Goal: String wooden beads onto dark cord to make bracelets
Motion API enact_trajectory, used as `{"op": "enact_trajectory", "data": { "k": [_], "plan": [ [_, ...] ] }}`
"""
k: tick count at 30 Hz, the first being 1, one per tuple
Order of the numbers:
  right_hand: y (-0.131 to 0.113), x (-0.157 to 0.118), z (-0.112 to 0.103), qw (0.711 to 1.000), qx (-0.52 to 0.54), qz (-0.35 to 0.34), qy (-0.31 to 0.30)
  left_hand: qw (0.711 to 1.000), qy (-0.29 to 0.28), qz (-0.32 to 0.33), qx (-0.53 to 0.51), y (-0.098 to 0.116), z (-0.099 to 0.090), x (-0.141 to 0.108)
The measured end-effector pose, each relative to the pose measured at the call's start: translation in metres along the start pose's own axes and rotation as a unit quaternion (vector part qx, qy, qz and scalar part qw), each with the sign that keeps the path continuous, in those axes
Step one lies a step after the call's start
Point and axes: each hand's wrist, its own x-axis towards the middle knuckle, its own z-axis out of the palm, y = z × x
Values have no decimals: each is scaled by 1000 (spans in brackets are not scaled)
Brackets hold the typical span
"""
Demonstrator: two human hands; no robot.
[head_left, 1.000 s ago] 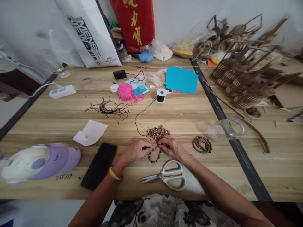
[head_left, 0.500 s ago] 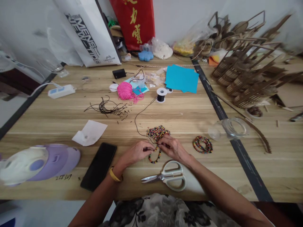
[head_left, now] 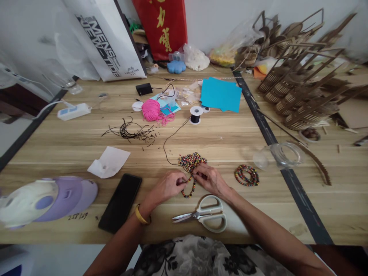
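The bead strand (head_left: 188, 196) sits in a little loop towards the tabletop's (head_left: 230, 142) near edge, both upper ends pinched tight, one in the left hand (head_left: 168, 186), one in the right hand (head_left: 211, 180). Kinda crowded: scissors (head_left: 196, 215) between loop and near edge, phone (head_left: 120, 203) lying left, bead pile (head_left: 189, 160) just past the fingers. Versus half a second ago, the left fingers cover more of the loop's left side.
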Motion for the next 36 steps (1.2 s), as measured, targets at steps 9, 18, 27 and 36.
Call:
{"op": "enact_trajectory", "data": {
  "k": [9,18,27,36],
  "plan": [
    [-3,0,-1,1000,5,2,0,996,29,2,81,17,-5,-2],
    [-1,0,1,1000,10,4,12,987,95,31,126,9,0,3],
    [-4,0,2,999,3,5,35,986,109,28,120,6,-2,5],
    [-3,0,3,999,3,2,37,987,98,28,121,5,-6,1]
  ]
}}
